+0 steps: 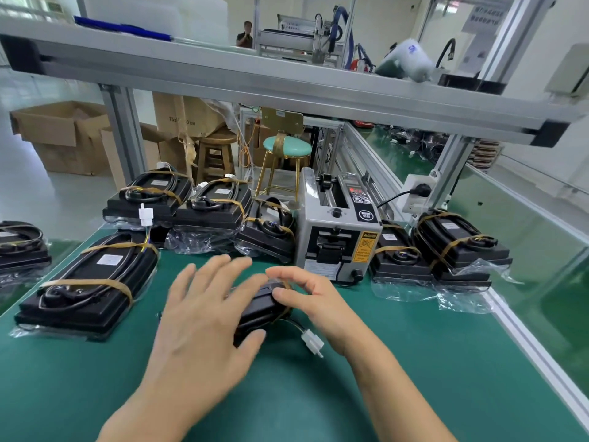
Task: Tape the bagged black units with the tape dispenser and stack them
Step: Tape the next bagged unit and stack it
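Head view: green desk (pixel 414 362), both hands over one black unit (pixel 258 309) at centre.
Left hand (pixel 204 311): fingers spread and mostly straight, palm laid over the unit's left side, thumb against its near end. Motion-blurred.
Right hand (pixel 314 301): thumb and forefinger pinching a strip of brown tape (pixel 287 283) at the unit's far right corner; other fingers loosely curled.
Unit in hand: flat on the desk, mostly hidden by the left hand; cannot tell if it is bagged. White connector (pixel 312 342) on a short black lead lies on the desk just right of it.
Tape dispenser (pixel 338 231): grey box, upright, behind the hands, yellow warning label on its front, power lead running to a white socket (pixel 419 193) on the frame post.
Taped units, left: one large bagged unit (pixel 92 282) with two brown bands, near the left hand; another at the far left edge (pixel 19 244).
Taped units, back row: three (pixel 210 205) in a row left of the dispenser, the left one stacked on another.
Taped units, right: two stacks (pixel 446 247) just right of the dispenser, bags overhanging.
Background: stools, cardboard boxes, aluminium shelf overhead.
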Tool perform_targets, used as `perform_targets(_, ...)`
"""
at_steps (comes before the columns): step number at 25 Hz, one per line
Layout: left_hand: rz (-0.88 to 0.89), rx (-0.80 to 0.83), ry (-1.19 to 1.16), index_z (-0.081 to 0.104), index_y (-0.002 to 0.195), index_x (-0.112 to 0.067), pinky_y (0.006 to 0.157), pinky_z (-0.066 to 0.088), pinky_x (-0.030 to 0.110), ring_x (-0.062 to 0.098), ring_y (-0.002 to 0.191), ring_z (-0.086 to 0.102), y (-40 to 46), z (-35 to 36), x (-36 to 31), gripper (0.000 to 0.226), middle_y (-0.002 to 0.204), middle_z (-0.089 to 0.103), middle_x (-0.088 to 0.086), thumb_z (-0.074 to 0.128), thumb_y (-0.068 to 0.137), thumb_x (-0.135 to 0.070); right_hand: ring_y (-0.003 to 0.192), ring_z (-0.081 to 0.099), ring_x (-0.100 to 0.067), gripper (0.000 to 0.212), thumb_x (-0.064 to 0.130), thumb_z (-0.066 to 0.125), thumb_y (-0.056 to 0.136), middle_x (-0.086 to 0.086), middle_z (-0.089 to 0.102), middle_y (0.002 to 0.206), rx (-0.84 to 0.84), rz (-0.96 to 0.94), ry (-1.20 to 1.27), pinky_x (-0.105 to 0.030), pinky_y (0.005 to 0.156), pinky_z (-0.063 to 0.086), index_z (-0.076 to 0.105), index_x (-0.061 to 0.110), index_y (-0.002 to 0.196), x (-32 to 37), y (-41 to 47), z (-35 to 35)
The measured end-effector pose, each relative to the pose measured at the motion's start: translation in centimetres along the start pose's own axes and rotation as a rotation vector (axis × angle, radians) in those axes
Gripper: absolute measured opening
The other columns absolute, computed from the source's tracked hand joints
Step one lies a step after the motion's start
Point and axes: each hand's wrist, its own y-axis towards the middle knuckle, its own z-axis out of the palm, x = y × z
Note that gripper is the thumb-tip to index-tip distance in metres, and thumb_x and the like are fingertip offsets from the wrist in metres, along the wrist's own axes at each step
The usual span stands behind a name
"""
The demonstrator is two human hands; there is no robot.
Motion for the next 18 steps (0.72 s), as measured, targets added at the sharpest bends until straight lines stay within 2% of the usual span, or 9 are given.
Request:
perform_targets(3,-0.138,0.164,0.019,0.072,0.105,-0.023,0.075,0.049,0.036,0.024,0.086,0.068,1.0,0.4,-0.4,0.054,0.104,0.071,-0.008,0.090,0.055,-0.025,0.102,0.063,-0.003,0.013,0.016,0.066,0.089,0.004,0.069,0.113,-0.309,0.008,-0.002,-0.017,0.084,0.048,0.074,0.024,0.095,-0.8,-0.2,-1.1)
perform_targets(5,-0.253,0.187,-0.040,0.069,0.112,-0.029,0.072,0.047,0.032,0.021,0.091,0.067,1.1,0.3,-0.4,0.050,0.110,0.068,-0.016,0.084,0.064,-0.026,0.100,0.063,-0.026,0.016,0.017,0.062,0.089,-0.014,0.069,0.103,-0.740,0.034,-0.024,-0.040,0.089,0.052,0.071,0.003,0.087,-1.2,0.4,-2.6)
perform_targets(7,-0.295,0.164,-0.044,0.066,0.116,-0.034,0.075,0.044,0.031,0.019,0.098,0.065,1.2,0.4,-0.6,0.049,0.114,0.066,-0.020,0.080,0.069,-0.031,0.081,0.062,-0.026,0.020,0.017,0.060,0.090,-0.005,0.071,0.081,-0.940,0.066,0.005,-0.038,0.083,0.050,0.066,0.002,0.077,-1.0,1.1,-4.0)
perform_targets(9,-0.319,0.155,-0.027,0.065,0.117,-0.036,0.075,0.043,0.030,0.018,0.101,0.064,1.3,0.6,-0.7,0.049,0.115,0.065,-0.022,0.079,0.070,-0.034,0.069,0.034,-0.011,0.021,0.016,0.058,0.088,-0.002,0.059,0.063,-0.978,0.108,-0.006,-0.033,0.074,0.045,0.065,0.000,0.076,-0.4,2.0,-4.3)
perform_targets(10,-0.332,0.167,-0.021,0.064,0.117,-0.037,0.075,0.042,0.029,0.017,0.102,0.064,1.3,0.5,-0.9,0.048,0.116,0.064,-0.023,0.078,0.071,-0.035,0.083,0.028,-0.006,0.022,0.016,0.058,0.087,-0.008,0.062,0.064,-0.995,0.136,-0.009,-0.036,0.073,0.048,0.064,-0.004,0.079,-0.3,2.6,-4.3)
perform_targets(11,-0.344,0.177,-0.022,0.063,0.118,-0.038,0.076,0.042,0.029,0.016,0.103,0.063,1.3,0.4,-0.9,0.048,0.116,0.064,-0.024,0.077,0.072,-0.036,0.109,0.045,-0.024,0.024,0.017,0.060,0.087,-0.013,0.069,0.072,-1.007,0.165,0.000,-0.040,0.074,0.052,0.065,-0.005,0.079,-0.2,3.0,-4.2)
perform_targets(12,-0.352,0.186,-0.025,0.062,0.118,-0.039,0.077,0.042,0.029,0.015,0.103,0.063,1.2,0.3,-1.0,0.048,0.116,0.063,-0.024,0.076,0.072,-0.037,0.100,0.058,-0.036,0.025,0.019,0.062,0.089,-0.011,0.071,0.076,-1.016,0.193,0.016,-0.041,0.074,0.053,0.067,0.000,0.073,0.0,3.5,-4.2)
perform_targets(13,-0.353,0.196,-0.028,0.061,0.119,-0.040,0.077,0.042,0.029,0.014,0.104,0.062,1.2,0.3,-1.0,0.048,0.117,0.062,-0.025,0.075,0.073,-0.037,0.079,0.062,-0.030,0.024,0.021,0.064,0.089,-0.004,0.070,0.076,-1.021,0.217,0.036,-0.037,0.071,0.050,0.067,0.010,0.068,0.2,3.8,-4.2)
perform_targets(18,-0.339,0.204,-0.032,0.062,0.118,-0.040,0.077,0.041,0.026,0.012,0.103,0.062,1.2,0.2,-1.1,0.048,0.117,0.062,-0.026,0.075,0.072,-0.038,0.081,0.059,-0.019,0.017,0.019,0.073,0.084,0.004,0.064,0.075,-1.063,0.294,0.273,-0.032,0.075,0.046,0.064,0.021,0.069,0.3,5.2,-4.3)
